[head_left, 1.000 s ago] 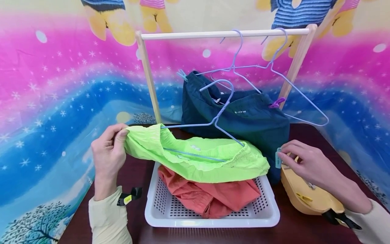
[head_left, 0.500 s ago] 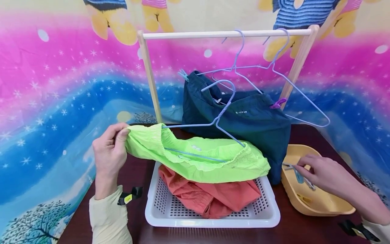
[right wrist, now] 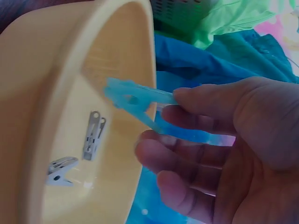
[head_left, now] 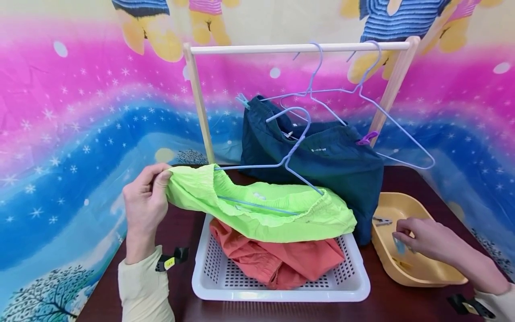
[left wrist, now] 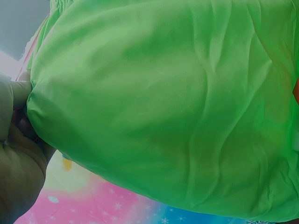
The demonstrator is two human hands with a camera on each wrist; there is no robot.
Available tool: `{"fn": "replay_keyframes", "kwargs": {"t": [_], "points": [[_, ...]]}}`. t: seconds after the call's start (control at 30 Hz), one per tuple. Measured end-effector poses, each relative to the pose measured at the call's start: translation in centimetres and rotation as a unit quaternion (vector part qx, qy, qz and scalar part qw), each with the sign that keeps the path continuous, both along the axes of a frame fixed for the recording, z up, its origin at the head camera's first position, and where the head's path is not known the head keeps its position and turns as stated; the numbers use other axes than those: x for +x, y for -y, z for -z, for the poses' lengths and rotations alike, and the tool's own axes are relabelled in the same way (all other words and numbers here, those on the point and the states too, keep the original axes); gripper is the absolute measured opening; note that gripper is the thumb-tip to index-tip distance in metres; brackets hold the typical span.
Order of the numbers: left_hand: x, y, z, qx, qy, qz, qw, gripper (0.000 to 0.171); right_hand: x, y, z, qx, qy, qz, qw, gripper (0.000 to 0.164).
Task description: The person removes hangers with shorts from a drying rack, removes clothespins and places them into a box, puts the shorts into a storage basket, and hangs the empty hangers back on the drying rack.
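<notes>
- Our right hand (head_left: 426,236) had moved over the yellow tub (head_left: 438,270), pinching the blue clip (right wrist: 119,93).
- So the green garment (head_left: 261,225), as far as we saw, hung unclipped.
- Our left hand (head_left: 145,193) gripped it above the white basket (head_left: 281,296).

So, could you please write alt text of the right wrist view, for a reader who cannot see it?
A light blue clothes peg is in the grip of a person's right hand, with a yellow tub behind it. Two grey clips lie in the tub; green fabric and blue fabric show beyond.
</notes>
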State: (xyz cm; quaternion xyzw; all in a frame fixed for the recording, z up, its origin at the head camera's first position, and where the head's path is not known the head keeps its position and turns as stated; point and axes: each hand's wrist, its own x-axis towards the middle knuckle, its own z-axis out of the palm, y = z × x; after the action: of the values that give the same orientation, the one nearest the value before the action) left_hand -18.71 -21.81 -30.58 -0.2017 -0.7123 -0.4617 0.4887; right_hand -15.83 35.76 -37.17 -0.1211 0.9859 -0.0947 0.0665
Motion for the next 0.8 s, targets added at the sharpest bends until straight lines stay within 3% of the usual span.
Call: {"fn": "replay_keyframes", "kwargs": {"t": [0.37,0.53,0.63,0.8], "points": [[0.1,0.0,-0.1,0.002,-0.003,0.002,1.0000,0.008,-0.7,-0.6,1.2,0.014,0.011,-0.015,1.000,0.018],[0.1,0.0,-0.1,0.002,-0.006,0.005,1.0000,0.008,-0.6,-0.6,0.5,0.021,0.035,0.015,0.999,0.019],[0.1,0.0,-0.1,0.003,-0.008,0.006,0.9999,0.008,-0.2,-0.1,-0.4,0.024,0.014,0.027,0.999,0.020],[0.1,0.1,-0.1,0.008,-0.011,0.005,0.9999,0.008,0.8,1.2,-2.4,0.027,-0.068,0.011,0.997,0.021]]}}
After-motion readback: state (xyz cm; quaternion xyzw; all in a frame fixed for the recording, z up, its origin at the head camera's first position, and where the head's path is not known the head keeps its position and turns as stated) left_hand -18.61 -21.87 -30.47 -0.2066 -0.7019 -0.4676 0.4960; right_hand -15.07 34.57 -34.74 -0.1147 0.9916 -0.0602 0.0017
